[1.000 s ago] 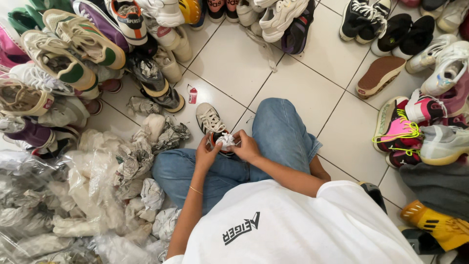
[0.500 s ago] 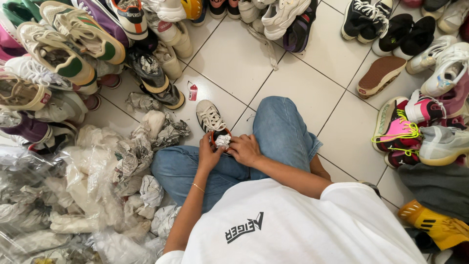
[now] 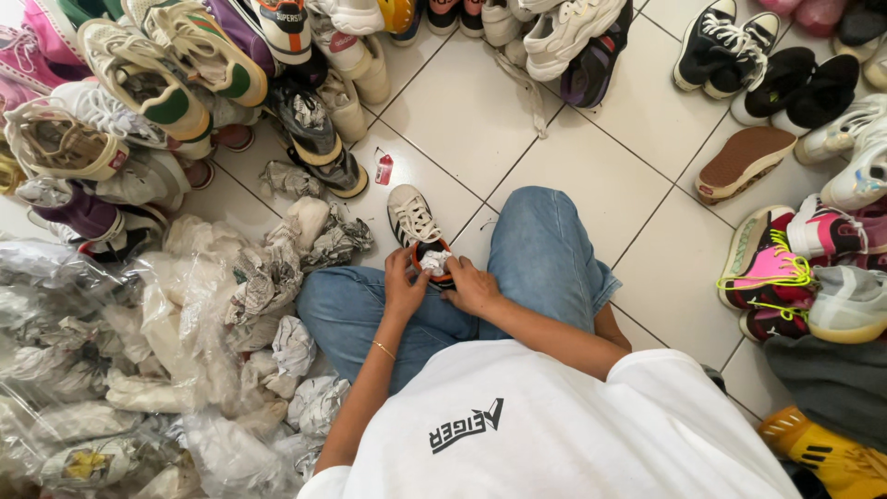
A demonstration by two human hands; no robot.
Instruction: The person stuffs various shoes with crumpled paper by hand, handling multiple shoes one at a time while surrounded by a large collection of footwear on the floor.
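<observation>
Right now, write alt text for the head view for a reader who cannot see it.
A person sitting on a white tiled floor presses crumpled paper into a small sneaker, left hand and right hand at its opening. Piles of shoes and crumpled paper wads surround them.

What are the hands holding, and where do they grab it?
Both hands, left hand and right hand, grip the small cream striped sneaker at its heel opening, pressing crumpled white paper inside.

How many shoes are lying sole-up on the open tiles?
1: a shoe with a brown sole lies upturned on the white tiles at right, beside the black sneakers. Others may be hidden in the heaped piles around the edges.
</observation>
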